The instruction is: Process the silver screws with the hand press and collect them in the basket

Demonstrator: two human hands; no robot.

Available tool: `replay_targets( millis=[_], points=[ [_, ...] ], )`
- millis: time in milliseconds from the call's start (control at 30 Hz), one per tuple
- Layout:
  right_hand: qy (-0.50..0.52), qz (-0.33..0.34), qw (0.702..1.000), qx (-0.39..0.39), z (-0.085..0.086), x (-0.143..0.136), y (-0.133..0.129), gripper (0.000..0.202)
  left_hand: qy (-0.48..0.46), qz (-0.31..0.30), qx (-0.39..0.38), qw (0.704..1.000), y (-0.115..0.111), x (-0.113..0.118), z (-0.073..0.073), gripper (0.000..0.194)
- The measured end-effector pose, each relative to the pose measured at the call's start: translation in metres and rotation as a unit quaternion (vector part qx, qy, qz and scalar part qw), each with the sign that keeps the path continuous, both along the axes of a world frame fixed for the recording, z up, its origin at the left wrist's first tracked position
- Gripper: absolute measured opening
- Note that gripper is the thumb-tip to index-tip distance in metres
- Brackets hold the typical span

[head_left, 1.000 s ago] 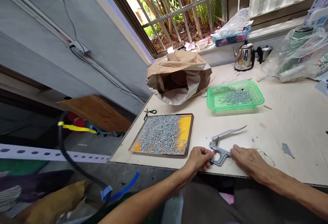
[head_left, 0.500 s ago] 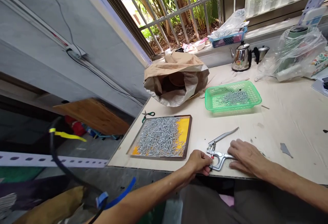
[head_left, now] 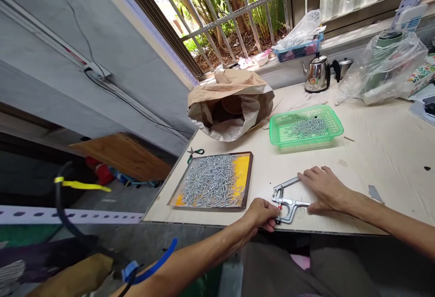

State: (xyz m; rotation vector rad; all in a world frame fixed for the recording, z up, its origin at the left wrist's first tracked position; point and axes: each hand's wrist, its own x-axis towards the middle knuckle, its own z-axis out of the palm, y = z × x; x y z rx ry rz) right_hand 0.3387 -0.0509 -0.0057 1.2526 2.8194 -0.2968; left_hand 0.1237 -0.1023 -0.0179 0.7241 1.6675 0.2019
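Observation:
Silver hand-press pliers (head_left: 289,214) lie near the table's front edge, with a spring and a red part by the jaw and the two handles spread apart. My left hand (head_left: 262,214) is closed in a pinch at the jaw's left side; whatever is between its fingertips is too small to make out. My right hand (head_left: 326,189) spans the handles, fingers over the end of the upper one and thumb against the lower one. Left of the pliers, a shallow tray (head_left: 249,180) holds many small silver screw-like pieces (head_left: 214,181) on a yellow bottom.
A green plastic basket (head_left: 277,139) with more silver pieces stands behind the pliers. Green-handled scissors (head_left: 195,153) lie beyond the tray, near an open brown paper bag (head_left: 231,102). A metal kettle (head_left: 316,74) and a plastic-wrapped green object (head_left: 387,63) stand farther back.
My right hand has moved up from the lower handle, and its fingers now reach over the upper handle. My left hand stays at the jaw. The view has shifted slightly.

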Motion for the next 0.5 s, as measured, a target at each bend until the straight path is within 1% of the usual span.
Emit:
replay_targets(
  millis=[133,233,267,300,333,367,400,433,467,500],
  points=[
    [-0.008,-0.008,1.000,-0.011,0.003,-0.001,-0.002,0.078,0.017,-0.009,-0.002,1.000,-0.001,0.003,0.004,0.016],
    [-0.009,-0.010,1.000,-0.019,0.002,-0.002,-0.003,0.075,0.057,-0.046,0.003,0.997,-0.005,0.003,0.008,0.016],
    [-0.008,-0.011,1.000,-0.022,0.002,-0.003,-0.003,0.074,0.087,-0.070,0.029,0.993,-0.008,0.003,0.009,0.017],
    [-0.006,-0.013,1.000,-0.025,0.002,-0.003,-0.003,0.072,0.125,-0.100,0.080,0.984,-0.010,0.002,0.009,0.017],
    [-0.003,-0.015,0.999,-0.029,0.002,-0.004,-0.004,0.070,0.163,-0.137,0.154,0.965,-0.012,0.002,0.009,0.017],
    [-0.001,-0.015,0.999,-0.033,0.002,-0.005,-0.004,0.066,0.195,-0.179,0.241,0.934,-0.012,0.003,0.008,0.014],
    [0.002,-0.014,0.999,-0.037,0.003,-0.005,-0.005,0.063,0.213,-0.223,0.326,0.893,-0.012,0.005,0.006,0.014],
    [0.005,-0.013,0.999,-0.042,0.003,-0.006,-0.005,0.060,0.220,-0.268,0.398,0.850,-0.010,0.008,0.004,0.020],
    [0.009,-0.011,0.999,-0.048,0.003,-0.007,-0.006,0.058,0.218,-0.311,0.448,0.809,-0.006,0.012,0.002,0.032],
    [0.013,-0.011,0.998,-0.052,0.003,-0.006,-0.007,0.056,0.214,-0.352,0.477,0.776,-0.001,0.017,0.000,0.043]
  ],
)
